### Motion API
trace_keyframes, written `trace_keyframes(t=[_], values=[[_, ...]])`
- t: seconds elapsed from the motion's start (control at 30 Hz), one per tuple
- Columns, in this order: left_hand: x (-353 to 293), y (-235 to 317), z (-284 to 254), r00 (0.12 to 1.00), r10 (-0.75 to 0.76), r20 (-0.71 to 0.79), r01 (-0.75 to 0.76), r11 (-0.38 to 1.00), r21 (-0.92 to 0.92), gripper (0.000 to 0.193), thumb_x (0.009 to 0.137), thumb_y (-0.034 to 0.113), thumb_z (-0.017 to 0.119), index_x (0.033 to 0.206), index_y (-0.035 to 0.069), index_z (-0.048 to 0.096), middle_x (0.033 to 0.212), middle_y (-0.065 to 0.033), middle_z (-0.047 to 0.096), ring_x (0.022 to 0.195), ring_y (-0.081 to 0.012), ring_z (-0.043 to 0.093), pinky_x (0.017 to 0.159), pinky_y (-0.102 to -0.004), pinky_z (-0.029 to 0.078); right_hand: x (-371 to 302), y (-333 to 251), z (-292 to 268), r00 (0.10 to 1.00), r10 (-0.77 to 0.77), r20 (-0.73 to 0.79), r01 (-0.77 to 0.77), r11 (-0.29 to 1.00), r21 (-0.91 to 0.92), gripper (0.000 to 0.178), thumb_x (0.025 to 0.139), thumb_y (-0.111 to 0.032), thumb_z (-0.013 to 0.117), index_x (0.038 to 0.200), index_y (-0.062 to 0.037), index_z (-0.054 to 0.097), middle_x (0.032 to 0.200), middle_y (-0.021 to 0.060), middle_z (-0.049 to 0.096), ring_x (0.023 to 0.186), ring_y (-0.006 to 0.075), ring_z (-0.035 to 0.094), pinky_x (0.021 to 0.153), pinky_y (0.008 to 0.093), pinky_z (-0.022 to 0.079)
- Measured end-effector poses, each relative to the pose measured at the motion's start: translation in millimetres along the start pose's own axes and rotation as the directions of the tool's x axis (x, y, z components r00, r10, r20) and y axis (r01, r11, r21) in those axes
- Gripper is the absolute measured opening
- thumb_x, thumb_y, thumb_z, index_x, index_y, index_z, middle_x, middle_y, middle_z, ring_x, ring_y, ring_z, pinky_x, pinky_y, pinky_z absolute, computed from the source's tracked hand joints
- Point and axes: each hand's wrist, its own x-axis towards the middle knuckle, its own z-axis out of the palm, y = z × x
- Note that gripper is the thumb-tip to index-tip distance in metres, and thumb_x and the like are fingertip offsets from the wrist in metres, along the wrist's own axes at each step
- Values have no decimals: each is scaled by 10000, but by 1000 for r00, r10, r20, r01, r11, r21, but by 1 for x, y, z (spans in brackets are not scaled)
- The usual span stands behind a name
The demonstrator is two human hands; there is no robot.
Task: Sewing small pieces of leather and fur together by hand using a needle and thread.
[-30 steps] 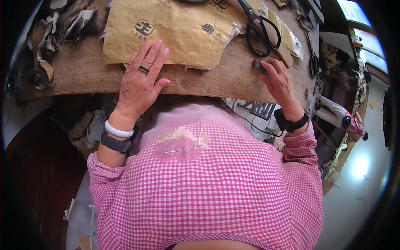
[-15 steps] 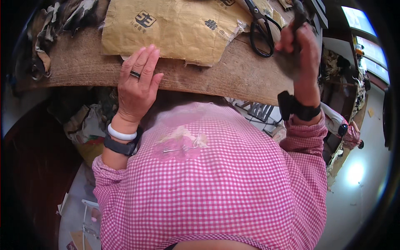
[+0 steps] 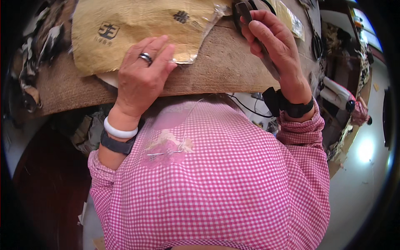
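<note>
My left hand (image 3: pixel 143 75), with a dark ring, white bangle and black wristband, lies on a yellow paper sheet (image 3: pixel 137 21) with black printed marks. Its fingers are extended and slightly bent near the sheet's lower right corner. In my right hand (image 3: pixel 277 46) is a dark, flat, blade-like metal strip (image 3: pixel 266 58), pinched between thumb and fingers and tilted above the table. Black scissor handles (image 3: pixel 270 6) show just behind that hand, partly hidden by it. A pale piece (image 3: pixel 109 79) sticks out from under the sheet's lower edge.
The brown wooden table (image 3: pixel 225 75) ends in front of my checked pink garment, where a threaded needle (image 3: pixel 162 154) hangs. Dark and white fur scraps (image 3: pixel 50 46) lie at left. At right are a clear-wrapped yellow item (image 3: pixel 287 18), a black loop (image 3: pixel 317 46) and a distant person (image 3: pixel 350 100).
The view has shifted. My left hand is closer to the sheet's lower right corner. My right hand, blurred before, has come nearer the scissors, and its dark strip now shows clearly.
</note>
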Motion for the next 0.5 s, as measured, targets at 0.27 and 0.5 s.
trace_keyframes(t=[0.27,0.5], values=[[-13,8,0,995,-7,97,8,1000,-6,456,801,103,748,1252,82,683,1319,-75,623,1231,-292,565,987,-394,497,-6,11,-27,1000,22,8,-24,918,395,272,1013,-193,600,1183,18,576,826,3,564,633,46,456,547,180,366],[-50,7,-15,997,-31,-75,29,999,-28,362,793,23,748,1151,35,700,1220,-95,660,1142,-286,607,932,-379,545,43,-29,-41,990,-129,65,-30,256,966,121,862,-4,549,907,-44,444,888,67,421,820,188,449,1120,485,286]])
